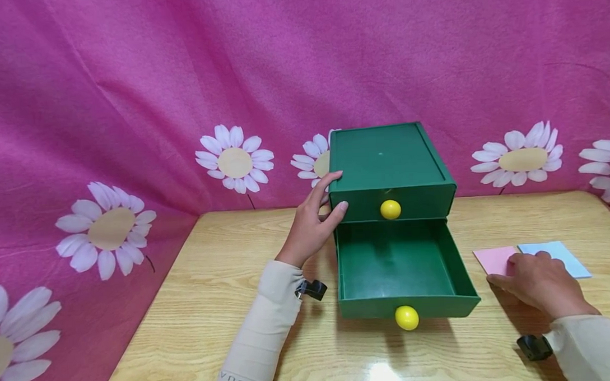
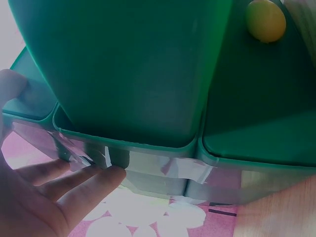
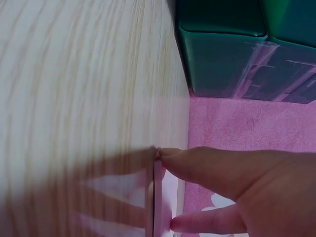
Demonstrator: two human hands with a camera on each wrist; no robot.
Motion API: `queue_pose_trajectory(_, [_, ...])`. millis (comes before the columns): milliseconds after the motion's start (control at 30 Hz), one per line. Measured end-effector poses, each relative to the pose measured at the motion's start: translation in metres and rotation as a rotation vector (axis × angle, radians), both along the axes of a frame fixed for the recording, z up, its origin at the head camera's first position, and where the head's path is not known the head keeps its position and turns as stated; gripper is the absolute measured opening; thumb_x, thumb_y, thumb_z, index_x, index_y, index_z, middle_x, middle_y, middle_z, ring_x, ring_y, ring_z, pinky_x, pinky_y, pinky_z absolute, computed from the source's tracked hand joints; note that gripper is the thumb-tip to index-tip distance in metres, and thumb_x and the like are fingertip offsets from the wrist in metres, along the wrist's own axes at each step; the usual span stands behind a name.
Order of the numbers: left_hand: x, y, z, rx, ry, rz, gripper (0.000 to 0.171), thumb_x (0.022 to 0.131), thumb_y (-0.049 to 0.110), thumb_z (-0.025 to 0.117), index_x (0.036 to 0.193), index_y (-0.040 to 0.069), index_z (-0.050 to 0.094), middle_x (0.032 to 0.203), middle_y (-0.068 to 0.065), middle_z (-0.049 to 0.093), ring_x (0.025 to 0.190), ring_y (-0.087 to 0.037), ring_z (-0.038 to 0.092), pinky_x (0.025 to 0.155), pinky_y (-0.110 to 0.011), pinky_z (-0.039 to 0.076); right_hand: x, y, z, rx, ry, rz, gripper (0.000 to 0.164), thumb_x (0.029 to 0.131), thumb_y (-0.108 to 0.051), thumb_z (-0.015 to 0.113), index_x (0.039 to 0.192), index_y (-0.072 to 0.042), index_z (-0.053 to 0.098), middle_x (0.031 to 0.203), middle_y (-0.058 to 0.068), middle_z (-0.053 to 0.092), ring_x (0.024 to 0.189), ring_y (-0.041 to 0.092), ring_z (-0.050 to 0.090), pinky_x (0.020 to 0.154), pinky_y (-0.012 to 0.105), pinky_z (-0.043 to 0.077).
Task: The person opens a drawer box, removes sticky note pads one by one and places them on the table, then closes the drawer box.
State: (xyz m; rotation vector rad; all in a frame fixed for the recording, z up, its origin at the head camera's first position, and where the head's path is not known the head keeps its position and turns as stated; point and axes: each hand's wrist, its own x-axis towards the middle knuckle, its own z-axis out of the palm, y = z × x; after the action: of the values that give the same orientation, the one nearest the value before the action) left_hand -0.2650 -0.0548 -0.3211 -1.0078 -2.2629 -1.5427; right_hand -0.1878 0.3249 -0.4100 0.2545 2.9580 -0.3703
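Note:
A green two-drawer cabinet [image 1: 384, 157] stands on the table, its lower drawer [image 1: 395, 266] pulled out and bare inside. Both drawers have round yellow knobs. My left hand [image 1: 313, 224] rests against the cabinet's left side, thumb by the front edge and index finger at the top edge; in the left wrist view its other fingers lie fairly straight along the side. To the right of the drawer, my right hand [image 1: 542, 280] pinches a pink sticky note pad [image 1: 491, 257] lying on the table, thumb at its near edge. A light-blue pad [image 1: 564, 257] lies beside it, partly hidden by that hand.
The wooden table [image 1: 227, 260] reaches back to a pink cloth [image 1: 280, 57] printed with white flowers. Clear tape runs along the cabinet's side [image 3: 222, 64]. Dark wrist cameras sit on both sleeved wrists.

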Motion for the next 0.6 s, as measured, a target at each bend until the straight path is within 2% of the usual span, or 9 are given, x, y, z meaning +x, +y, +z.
queue_pose_trajectory(267, [0.001,0.0005,0.0006,-0.007,0.008,0.001,0.053,0.09,0.018,0.053,0.139,0.024,0.032,0.137,0.004,0.037,0.118,-0.024,0.047,0.08,-0.035,0.05,0.0016,-0.0026,0.002,0.006,0.022,-0.01,0.071,0.066,-0.052,0.071,0.095,0.011,0.056,0.072,0.02,0.044,0.069,0.036,0.041,0.049,0.041,0.038])
queue_pose_trajectory(433, [0.0011,0.0004,0.0006,-0.003,0.001,-0.004,0.054,0.09,0.018,0.053,0.139,0.024,0.031,0.136,0.003,0.039,0.118,-0.022,0.047,0.08,-0.035,0.05,0.0003,-0.0046,0.0046,0.006,0.011,-0.025,0.073,0.066,-0.051,0.072,0.098,0.012,0.054,0.074,0.022,0.045,0.07,0.036,0.041,0.049,0.042,0.04])
queue_pose_trajectory(600, [-0.0041,0.0002,-0.0047,0.008,-0.012,-0.008,0.053,0.09,0.021,0.053,0.138,0.029,0.031,0.134,0.005,0.04,0.116,-0.017,0.048,0.079,-0.034,0.05,0.0024,-0.0084,0.0088,0.0,0.097,-0.007,0.074,0.067,-0.049,0.071,0.105,0.012,0.053,0.084,0.03,0.048,0.074,0.041,0.043,0.052,0.049,0.042])
